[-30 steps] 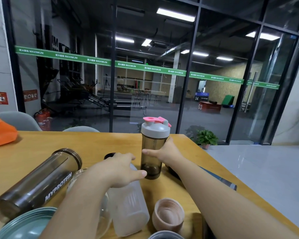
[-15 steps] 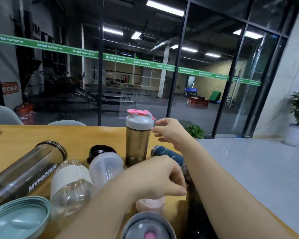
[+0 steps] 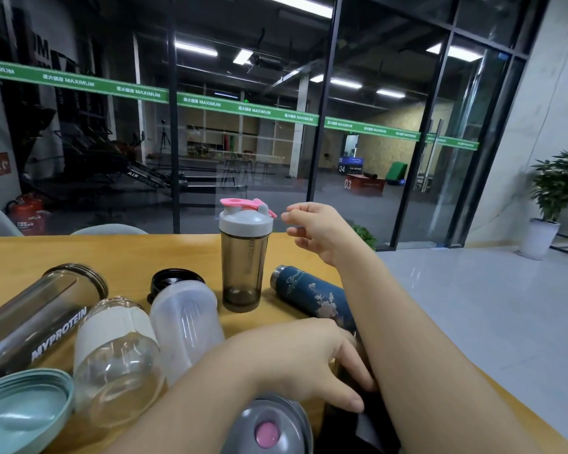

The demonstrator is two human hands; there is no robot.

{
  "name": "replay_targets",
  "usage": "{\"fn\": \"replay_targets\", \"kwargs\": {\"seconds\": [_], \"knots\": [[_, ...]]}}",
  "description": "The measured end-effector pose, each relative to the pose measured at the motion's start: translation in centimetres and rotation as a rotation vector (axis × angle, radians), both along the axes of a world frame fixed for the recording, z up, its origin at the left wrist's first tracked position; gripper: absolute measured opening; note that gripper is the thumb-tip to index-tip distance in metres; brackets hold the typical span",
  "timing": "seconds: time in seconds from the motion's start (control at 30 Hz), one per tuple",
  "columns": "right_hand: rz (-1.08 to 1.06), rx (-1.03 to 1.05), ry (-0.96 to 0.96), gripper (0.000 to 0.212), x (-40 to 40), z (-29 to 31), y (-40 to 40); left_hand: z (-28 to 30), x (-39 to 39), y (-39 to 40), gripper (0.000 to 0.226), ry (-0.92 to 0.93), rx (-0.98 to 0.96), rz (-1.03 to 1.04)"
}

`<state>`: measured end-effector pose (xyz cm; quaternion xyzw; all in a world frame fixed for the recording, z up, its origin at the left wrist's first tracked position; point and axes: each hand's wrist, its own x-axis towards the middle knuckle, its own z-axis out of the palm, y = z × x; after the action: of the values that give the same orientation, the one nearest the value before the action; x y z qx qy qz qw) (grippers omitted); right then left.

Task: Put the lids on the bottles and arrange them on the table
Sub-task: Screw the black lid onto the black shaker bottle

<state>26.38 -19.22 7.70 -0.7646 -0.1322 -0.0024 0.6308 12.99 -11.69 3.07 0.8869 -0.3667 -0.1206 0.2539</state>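
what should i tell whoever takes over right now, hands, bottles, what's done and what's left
Right hand: raised beside the capped shaker, loosely curled, holding nothing.
Left hand: reaching down onto a dark thing at the near edge; whether it grips is unclear.
Done: the smoky shaker stands upright with its white and pink lid on.
Left: the protein bottle, glass bottle and frosted bottle lie on their sides, the first plainly open. The blue flask also lies flat. A black lid, teal lid and grey lid sit loose on the table.
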Motion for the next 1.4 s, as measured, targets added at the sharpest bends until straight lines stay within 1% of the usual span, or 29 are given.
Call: {"fn": "replay_targets", "kwargs": {"seconds": [0.17,0.33,0.43,0.53,0.63,0.77,0.87,1.03,1.07,1.17,1.3,1.4], "knots": [[0.025,0.027,0.002,0.006,-0.2,0.1,-0.9,0.1,0.1,0.1,0.032,-0.012,0.095,-0.004],[0.043,0.013,-0.028,0.007,-0.8,-0.6,-2.8,0.0,0.0,0.1,0.032,-0.040,0.083,0.000],[0.026,-0.036,-0.057,0.009,-1.8,-1.3,-4.5,-0.1,-0.1,-0.1,0.036,-0.072,0.078,0.017],[-0.013,-0.144,-0.124,0.010,-3.3,-2.2,-6.3,-0.3,-0.2,-0.5,0.038,-0.110,0.100,0.040],[-0.061,-0.321,-0.227,0.013,-5.1,-3.1,-8.1,-0.4,-0.6,-0.8,0.039,-0.123,0.090,0.073],[-0.220,-0.561,-0.308,0.019,-6.6,-4.7,-10.2,-1.4,-1.2,-0.8,0.038,-0.085,0.064,0.137],[-0.296,-0.682,-0.238,0.030,-7.5,-5.7,-11.0,-2.2,-1.7,-0.7,0.040,-0.103,0.082,0.208],[-0.350,-0.891,-0.124,0.054,-8.3,-6.5,-10.5,-3.0,-2.5,-0.5,0.056,-0.161,0.160,0.319],[-0.337,-0.932,-0.104,0.056,-8.3,-6.6,-10.3,-3.0,-2.7,-0.4,0.058,-0.174,0.170,0.334],[-0.277,-1.019,-0.017,0.052,-8.3,-6.9,-9.7,-3.0,-3.1,-0.3,0.060,-0.185,0.175,0.374],[-0.254,-0.990,0.047,0.056,-8.0,-7.2,-9.0,-3.6,-3.0,0.2,0.062,-0.121,0.146,0.428],[-0.265,-0.962,0.043,0.049,-8.1,-7.0,-8.3,-3.9,-2.7,0.4,0.070,-0.064,0.141,0.443]]}}
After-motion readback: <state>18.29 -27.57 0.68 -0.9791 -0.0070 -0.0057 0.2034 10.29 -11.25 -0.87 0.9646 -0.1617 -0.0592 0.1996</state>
